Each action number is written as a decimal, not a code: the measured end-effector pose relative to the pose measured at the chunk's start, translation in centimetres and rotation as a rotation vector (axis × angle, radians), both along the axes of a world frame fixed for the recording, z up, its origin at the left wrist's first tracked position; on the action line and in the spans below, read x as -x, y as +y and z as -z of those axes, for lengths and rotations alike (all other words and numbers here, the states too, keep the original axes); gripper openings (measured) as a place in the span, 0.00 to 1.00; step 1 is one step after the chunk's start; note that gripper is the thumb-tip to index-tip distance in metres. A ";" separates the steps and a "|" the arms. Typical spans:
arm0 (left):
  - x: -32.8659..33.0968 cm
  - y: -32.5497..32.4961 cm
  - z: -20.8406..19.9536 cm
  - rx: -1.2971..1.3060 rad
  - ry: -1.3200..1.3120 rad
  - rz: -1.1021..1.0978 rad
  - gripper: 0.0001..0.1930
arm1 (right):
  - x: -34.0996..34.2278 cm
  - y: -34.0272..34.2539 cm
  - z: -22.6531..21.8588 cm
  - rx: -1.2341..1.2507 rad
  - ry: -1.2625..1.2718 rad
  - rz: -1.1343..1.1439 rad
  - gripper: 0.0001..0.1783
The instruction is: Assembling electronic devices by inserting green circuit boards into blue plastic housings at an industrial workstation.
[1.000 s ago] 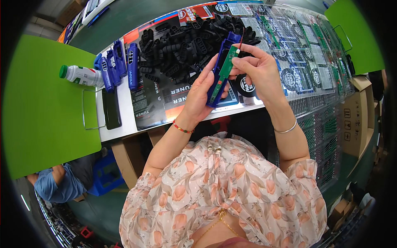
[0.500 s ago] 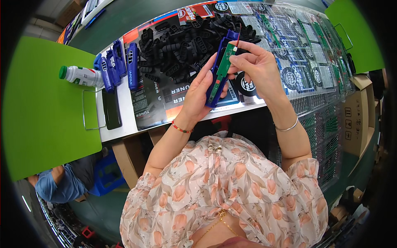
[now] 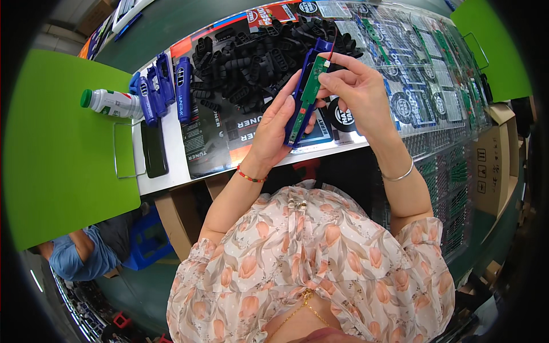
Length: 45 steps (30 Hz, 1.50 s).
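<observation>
A: What has changed?
B: Since the earlier view, little: left hand (image 3: 274,128) still cradles the blue shell (image 3: 301,97) above the worktop's (image 3: 171,154) near edge; right hand (image 3: 357,86) fingers pinch the green board (image 3: 309,91) into it, so seating continues.
A: Counts?
B: One board, one held shell, about three shells (image 3: 163,88) at the left end, one bottle (image 3: 111,103), one phone (image 3: 154,147), many black parts (image 3: 251,68).

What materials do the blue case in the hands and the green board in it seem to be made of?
Blue case: probably moulded plastic, with an even colour and a soft shine. Green board: looks like a circuit board, flat and thin, matte green with small pale marks; its exact material cannot be told.
</observation>
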<state>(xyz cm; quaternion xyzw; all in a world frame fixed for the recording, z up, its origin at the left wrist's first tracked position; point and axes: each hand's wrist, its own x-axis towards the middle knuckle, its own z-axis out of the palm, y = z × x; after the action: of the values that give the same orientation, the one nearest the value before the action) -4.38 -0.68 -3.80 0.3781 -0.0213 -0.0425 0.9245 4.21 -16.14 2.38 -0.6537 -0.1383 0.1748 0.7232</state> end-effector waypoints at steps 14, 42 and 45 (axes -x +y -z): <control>-0.3 0.2 -0.3 -0.038 -0.025 -0.053 0.28 | 0.3 0.4 0.0 -0.023 -0.031 0.018 0.20; 0.6 1.0 -0.3 -0.041 0.019 -0.073 0.26 | -0.3 0.4 1.0 0.118 -0.177 -0.021 0.17; 0.8 0.9 -0.4 0.017 0.034 -0.040 0.26 | -0.3 0.5 1.2 0.104 -0.161 -0.029 0.17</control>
<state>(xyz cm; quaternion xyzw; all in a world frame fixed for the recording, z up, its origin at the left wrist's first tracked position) -5.16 0.26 -3.43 0.3701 0.0015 -0.0300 0.9285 4.54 -15.69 1.17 -0.7002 -0.1960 0.1392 0.6722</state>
